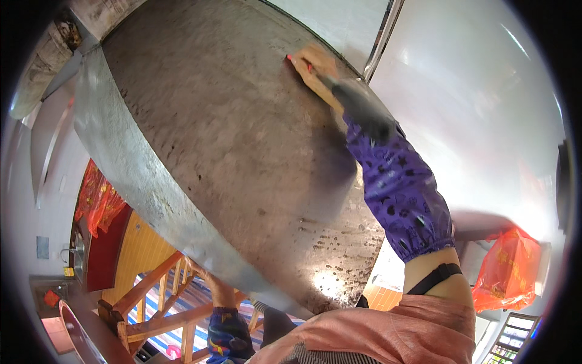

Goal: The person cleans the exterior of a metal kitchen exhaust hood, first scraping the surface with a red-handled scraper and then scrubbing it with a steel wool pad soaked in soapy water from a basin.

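Observation:
My right hand [313, 68], in a purple patterned oversleeve, is pressed on the stained upper part of a large grey-brown metal hood [236, 113]. Its fingers are bent round something small, of which only red bits [289, 58] show; what it is I cannot tell, as the hand is blurred. Dark spots and a bright reflection mark the metal near my body. Below, my left hand [204, 273], in a dark blue patterned oversleeve, is at the hood's pale lower rim [173, 200], beside a wooden frame. Its fingers are partly hidden, so its grip is unclear.
Wooden rails and bars [159, 325] stand below left, over a striped sheet [159, 309]. Red plastic covers things at the left [97, 200] and right [507, 268]. A sink [78, 255] is at the far left. A pale glossy wall [477, 113] borders the hood.

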